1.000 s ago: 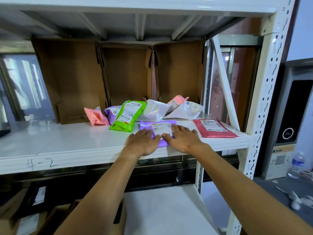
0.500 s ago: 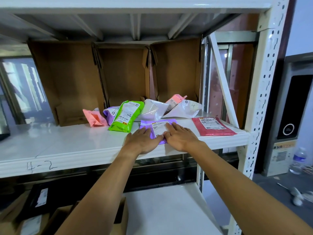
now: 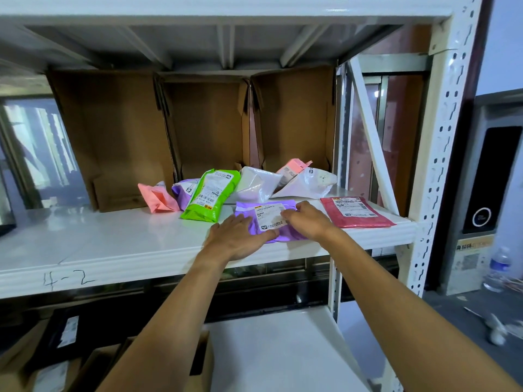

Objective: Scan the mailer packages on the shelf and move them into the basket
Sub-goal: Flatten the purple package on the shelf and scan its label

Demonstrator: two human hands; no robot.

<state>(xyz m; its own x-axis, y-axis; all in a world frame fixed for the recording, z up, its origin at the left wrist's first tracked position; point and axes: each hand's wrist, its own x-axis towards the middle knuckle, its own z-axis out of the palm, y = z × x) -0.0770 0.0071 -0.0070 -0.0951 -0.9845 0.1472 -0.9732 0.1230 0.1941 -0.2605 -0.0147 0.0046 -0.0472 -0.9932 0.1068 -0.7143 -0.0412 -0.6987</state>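
1. The left hand (image 3: 240, 236) lies flat, palm down, with fingers straight and spread. It presses the near left edge of the front purple mailer (image 3: 271, 222).
2. The right hand (image 3: 308, 222) has bent fingers with the tips on that mailer's label. I cannot tell whether it is pinching or only touching.
3. The front purple mailer lies flat, label up, at the front edge of the shelf (image 3: 113, 241) (marked "4-2").
4. Eight mailers in all, every one on the shelf:
   - two purple, counting the small purple mailer (image 3: 185, 190)
   - two pink: left pink mailer (image 3: 158, 198) and back pink mailer (image 3: 294, 166)
   - two white: middle white mailer (image 3: 257, 185) and right white mailer (image 3: 308, 183)
   - one green mailer (image 3: 210, 196)
   - one red mailer (image 3: 355, 212), which lies flat
5. Three cardboard boxes (image 3: 206, 128) stand open-faced at the back of the shelf.
6. One water bottle (image 3: 498, 267) stands on the floor at right.
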